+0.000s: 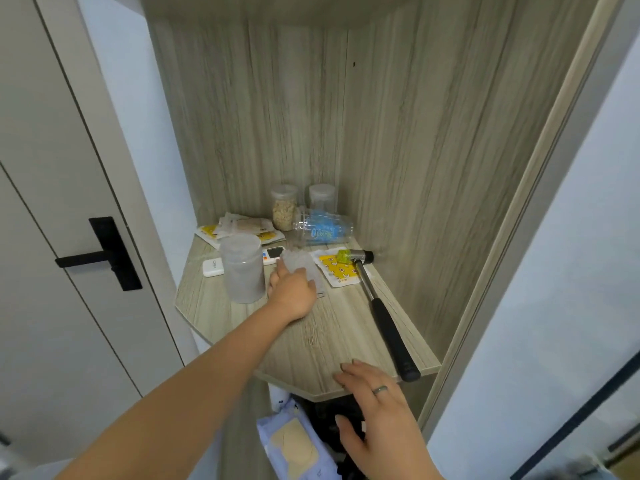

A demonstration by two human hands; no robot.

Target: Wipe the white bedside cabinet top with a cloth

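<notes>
The left arm reaches forward across the front edge of the wood-grain cabinet top (322, 344), forearm bare and nearly straight, wrist low. The left hand (292, 292) lies palm down near the middle of the surface, its fingers curled over a pale, crumpled cloth (304, 270) and pressing it onto the top. The cloth shows beyond the knuckles, its long axis running from the hand toward the back corner.

The right hand (375, 407) hovers at the front edge, palm down, fingers spread and loose, gripping nothing; a ring (380, 389) sits on one finger.

Just left of the left hand stands a frosted plastic container (242, 268), with a small white device (213, 267) beside it at the left edge. A hammer (379, 313) lies along the right edge, head toward the back, black handle reaching the front right corner, its head resting on a yellow-printed packet (337, 271). In the back corner stand two lidded jars (284, 206), one holding grain-like contents, with a clear cup (323, 230) lying on its side in front and more packets (242, 228) to the left.
</notes>
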